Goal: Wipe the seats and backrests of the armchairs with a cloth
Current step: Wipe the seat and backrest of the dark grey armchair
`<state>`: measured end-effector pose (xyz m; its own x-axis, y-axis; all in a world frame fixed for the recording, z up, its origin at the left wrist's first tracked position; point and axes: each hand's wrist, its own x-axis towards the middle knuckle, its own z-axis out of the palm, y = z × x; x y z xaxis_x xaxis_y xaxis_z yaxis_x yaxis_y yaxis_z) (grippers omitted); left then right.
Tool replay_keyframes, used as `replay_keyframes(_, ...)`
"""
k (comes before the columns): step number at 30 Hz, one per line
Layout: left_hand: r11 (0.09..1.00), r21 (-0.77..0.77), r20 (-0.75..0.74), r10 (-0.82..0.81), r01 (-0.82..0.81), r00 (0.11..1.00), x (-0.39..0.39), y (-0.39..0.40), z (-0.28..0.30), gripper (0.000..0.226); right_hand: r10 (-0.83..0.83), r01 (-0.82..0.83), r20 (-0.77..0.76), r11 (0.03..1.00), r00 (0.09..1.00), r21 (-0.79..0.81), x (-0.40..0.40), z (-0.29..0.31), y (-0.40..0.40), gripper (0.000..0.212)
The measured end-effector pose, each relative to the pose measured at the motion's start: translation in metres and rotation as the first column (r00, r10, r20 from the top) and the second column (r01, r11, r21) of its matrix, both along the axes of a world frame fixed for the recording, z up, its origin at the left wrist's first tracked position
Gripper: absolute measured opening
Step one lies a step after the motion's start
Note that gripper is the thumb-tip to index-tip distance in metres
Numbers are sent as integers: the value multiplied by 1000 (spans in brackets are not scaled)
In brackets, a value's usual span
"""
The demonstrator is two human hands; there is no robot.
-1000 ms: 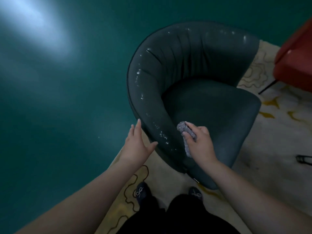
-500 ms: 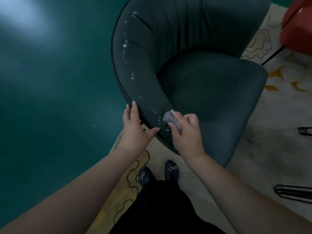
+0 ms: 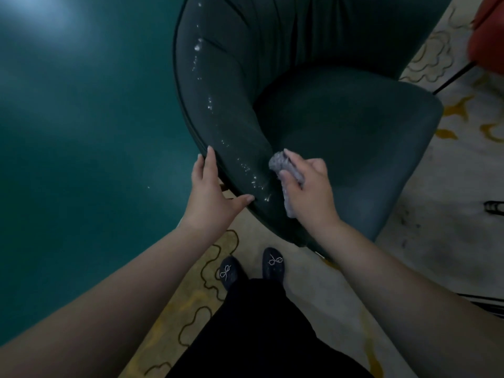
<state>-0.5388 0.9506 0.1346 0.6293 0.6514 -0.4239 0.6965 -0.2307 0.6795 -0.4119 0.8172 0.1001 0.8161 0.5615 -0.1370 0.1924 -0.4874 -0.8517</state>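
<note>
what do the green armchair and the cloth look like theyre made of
Armchair: probably velvet-like upholstery, matte dark green, soft stitched folds; glistening specks along the arm. Cloth: grey knit or terry, judging by its nubby, bunched texture, gripped in the right hand.

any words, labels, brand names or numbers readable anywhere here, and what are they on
None: no word, label, brand or number can be read in this view.
The dark green armchair shows only pale shiny specks along its backrest rim, not text.
The grey cloth gripped by the right hand is plain.
The shoes carry a sparkly bow ornament, not lettering.
The rug has squiggly line patterns only.
</note>
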Motion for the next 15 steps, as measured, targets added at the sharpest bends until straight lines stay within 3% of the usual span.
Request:
replay_keyframes(4, 999, 0, -22, -34, 34, 999, 0, 4, 1, 119, 237, -248, 108, 964, 966, 101, -19, 3, -25, 46)
replay_keyframes(6, 999, -14, -33, -42, 42, 999, -1, 6, 4, 118, 226, -236, 99, 966, 969, 102, -25, -2, -25, 46)
replay_keyframes(10, 998, -44, -56, -50, 48, 997, 1, 9, 10, 116, 59, -59, 3, 994, 998, 90, -18, -5, -18, 45)
replay_keyframes(15, 999, -32, -65, -33, 31, 997, 3, 8, 12, 112, 271, -282, 101, 950, 957, 130, -25, -4, -27, 49)
